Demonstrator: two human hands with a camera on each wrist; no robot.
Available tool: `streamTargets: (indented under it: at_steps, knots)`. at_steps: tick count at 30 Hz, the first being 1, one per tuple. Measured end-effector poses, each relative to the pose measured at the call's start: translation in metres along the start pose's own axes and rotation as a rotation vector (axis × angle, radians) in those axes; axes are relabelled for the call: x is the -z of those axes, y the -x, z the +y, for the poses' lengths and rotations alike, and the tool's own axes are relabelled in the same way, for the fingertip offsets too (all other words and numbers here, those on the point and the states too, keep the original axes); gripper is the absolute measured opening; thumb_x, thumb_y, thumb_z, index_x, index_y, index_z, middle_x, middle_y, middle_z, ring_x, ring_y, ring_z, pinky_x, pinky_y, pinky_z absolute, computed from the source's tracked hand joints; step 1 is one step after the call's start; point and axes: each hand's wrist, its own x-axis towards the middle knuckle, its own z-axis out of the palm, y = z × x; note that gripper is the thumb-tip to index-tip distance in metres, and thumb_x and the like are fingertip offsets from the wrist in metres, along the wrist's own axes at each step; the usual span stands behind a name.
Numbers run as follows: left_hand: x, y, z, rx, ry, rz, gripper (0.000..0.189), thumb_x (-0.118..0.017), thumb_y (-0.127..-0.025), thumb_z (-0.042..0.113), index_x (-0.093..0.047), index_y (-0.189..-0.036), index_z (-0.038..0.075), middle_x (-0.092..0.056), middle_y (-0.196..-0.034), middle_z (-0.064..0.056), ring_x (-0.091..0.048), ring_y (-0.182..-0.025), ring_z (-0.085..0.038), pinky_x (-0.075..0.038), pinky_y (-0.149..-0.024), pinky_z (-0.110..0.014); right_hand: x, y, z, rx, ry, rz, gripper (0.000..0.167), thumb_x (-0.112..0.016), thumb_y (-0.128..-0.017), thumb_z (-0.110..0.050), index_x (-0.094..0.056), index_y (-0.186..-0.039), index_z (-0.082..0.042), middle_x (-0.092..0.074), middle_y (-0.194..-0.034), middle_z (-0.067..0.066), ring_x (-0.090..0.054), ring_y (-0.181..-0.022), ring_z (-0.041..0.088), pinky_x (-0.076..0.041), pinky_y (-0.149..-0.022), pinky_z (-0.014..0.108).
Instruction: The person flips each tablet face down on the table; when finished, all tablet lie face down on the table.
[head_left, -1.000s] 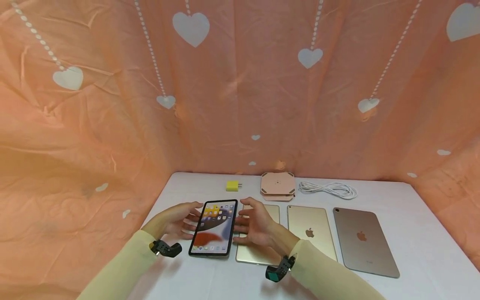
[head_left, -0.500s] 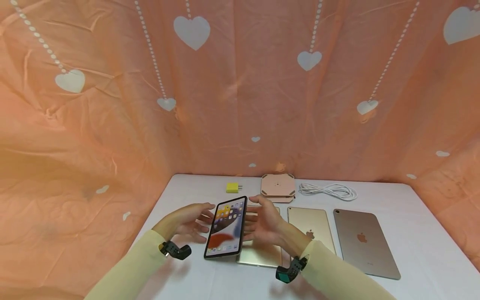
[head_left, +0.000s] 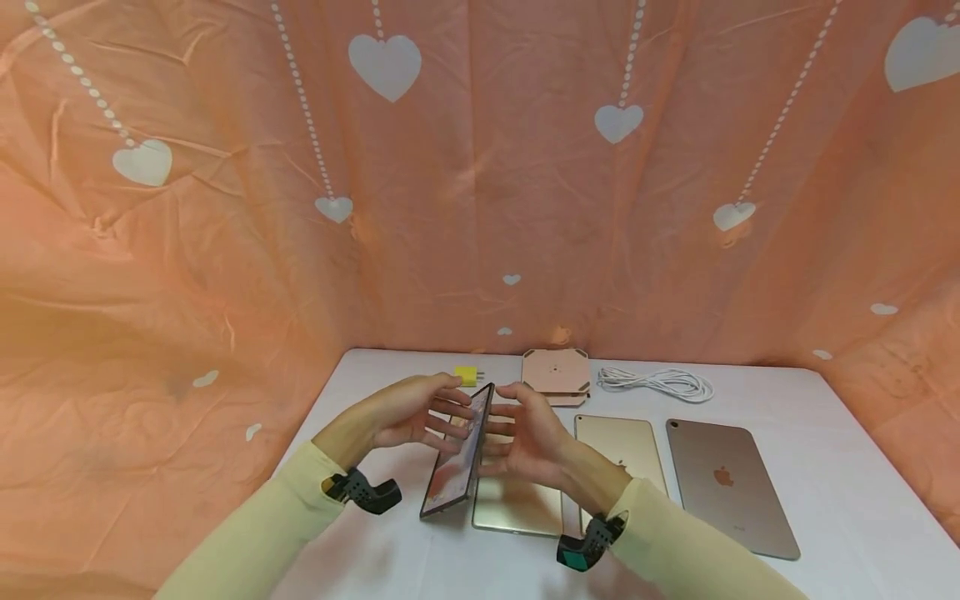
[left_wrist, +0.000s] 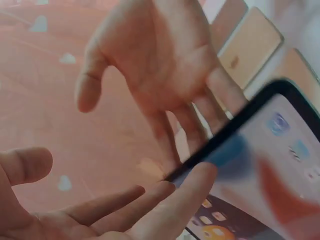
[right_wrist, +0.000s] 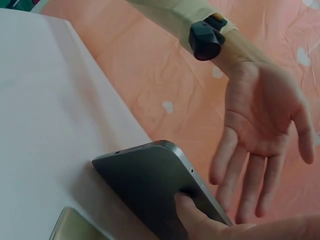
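A tablet (head_left: 452,479) with its screen lit stands steeply tilted between my hands, its lower left edge near the table. My left hand (head_left: 408,414) has its fingers extended in front of the screen; the left wrist view shows fingertips over the lit screen (left_wrist: 272,170), and contact is hard to tell. Behind the tablet, my right hand (head_left: 534,442) supports it with lightly bent fingers. The right wrist view shows a fingertip of that hand against the dark back (right_wrist: 145,187). A gold tablet (head_left: 517,510) lies flat, partly covered by my right hand.
Farther right lie a second gold tablet (head_left: 617,437), partly behind my right forearm, and a grey tablet (head_left: 731,492), both back up. Along the far side of the white table (head_left: 825,467) are a yellow charger plug (head_left: 466,375), a pink folding stand (head_left: 557,371) and a coiled white cable (head_left: 663,382).
The lit tablet has gone from nearly flat to steeply tilted, its right edge raised, and has shifted right. Both hands have moved right with it, and the left hand now reaches across its screen.
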Motion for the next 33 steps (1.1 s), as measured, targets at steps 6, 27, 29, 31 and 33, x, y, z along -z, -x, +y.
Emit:
streamTargets:
  at_steps: [6,27,29,31,33]
  knots:
    - [0.002,0.007,0.012,0.018,-0.014,-0.011,0.069,-0.041,-0.115,0.042,-0.042,-0.157,-0.013,-0.051,-0.157,-0.033,-0.064,-0.133,-0.047,-0.062,-0.104,-0.059,-0.015,-0.003,0.000,0.006,-0.032,0.007,0.090,-0.049,-0.104,-0.047,-0.010,-0.171,-0.001,-0.011,-0.175,0.028,-0.018,-0.161,0.056,-0.022,-0.131,0.076]
    - [0.043,0.032,0.018,0.062,-0.029,0.117,0.071,-0.043,-0.115,0.046,-0.040,-0.160,-0.009,-0.046,-0.161,-0.034,-0.063,-0.136,-0.052,-0.064,-0.098,-0.063,-0.051,-0.039,0.015,0.055,0.032,0.013,0.087,-0.047,-0.103,-0.058,-0.029,-0.169,-0.003,-0.022,-0.166,0.027,-0.025,-0.156,0.057,-0.035,-0.123,0.080]
    - [0.046,0.033,0.017,0.073,-0.036,0.139,0.071,-0.043,-0.115,0.047,-0.040,-0.160,-0.008,-0.047,-0.160,-0.032,-0.064,-0.135,-0.050,-0.065,-0.097,-0.062,-0.052,-0.043,0.017,0.052,0.049,0.008,0.086,-0.047,-0.103,-0.058,-0.031,-0.169,-0.004,-0.021,-0.167,0.027,-0.024,-0.157,0.058,-0.034,-0.122,0.081]
    - [0.049,0.035,0.015,0.083,-0.045,0.151,0.072,-0.044,-0.114,0.047,-0.040,-0.160,-0.008,-0.046,-0.160,-0.032,-0.064,-0.134,-0.049,-0.065,-0.097,-0.061,-0.052,-0.046,0.019,0.045,0.070,0.003,0.084,-0.046,-0.104,-0.058,-0.033,-0.168,-0.005,-0.022,-0.167,0.026,-0.024,-0.156,0.058,-0.034,-0.122,0.081]
    - [0.053,0.036,0.013,0.096,-0.056,0.163,0.073,-0.046,-0.113,0.048,-0.040,-0.160,-0.007,-0.046,-0.160,-0.030,-0.063,-0.134,-0.047,-0.066,-0.096,-0.058,-0.052,-0.050,0.021,0.037,0.098,-0.004,0.082,-0.045,-0.104,-0.058,-0.036,-0.167,-0.006,-0.024,-0.167,0.026,-0.025,-0.155,0.057,-0.034,-0.122,0.081]
